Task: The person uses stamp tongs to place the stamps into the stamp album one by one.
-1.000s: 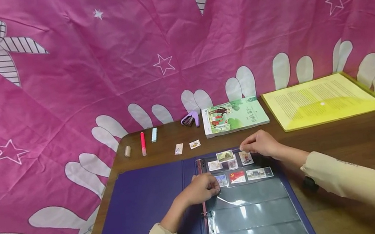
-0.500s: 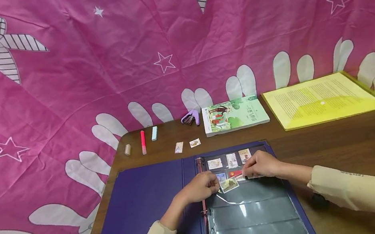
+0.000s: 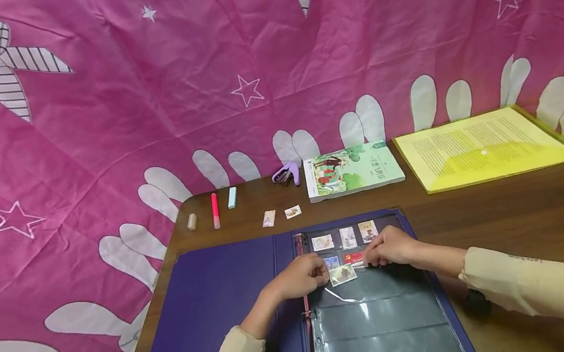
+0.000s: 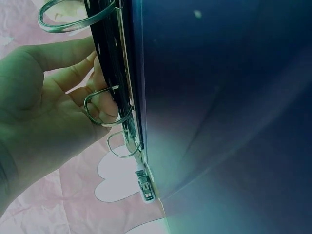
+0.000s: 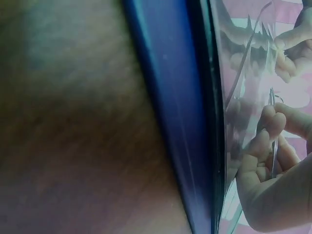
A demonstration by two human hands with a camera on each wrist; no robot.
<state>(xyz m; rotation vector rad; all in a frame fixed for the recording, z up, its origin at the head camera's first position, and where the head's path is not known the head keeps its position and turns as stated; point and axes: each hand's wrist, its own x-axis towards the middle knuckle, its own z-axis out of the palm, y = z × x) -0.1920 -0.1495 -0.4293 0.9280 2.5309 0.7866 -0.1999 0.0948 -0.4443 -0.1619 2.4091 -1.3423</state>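
A dark blue ring binder lies spread on the table, with a clear pocket page over a black backing. My left hand pinches the film of the third pocket row near the rings. My right hand grips slim metal tweezers, whose tips reach left to a landscape stamp. This stamp overlaps the second row in the head view. Beneath it show a blue stamp and a red stamp. Stamps in the top row include a pale one.
Two loose stamps, one pinkish and one white, lie beyond the binder. Along the back are a beige cylinder, red pen, light blue bar, purple stapler, green book and yellow folder.
My right hand has brought the landscape stamp from above the top row down toward the left hand, then shifted it slightly up and left. The left hand stays at the pocket edge.
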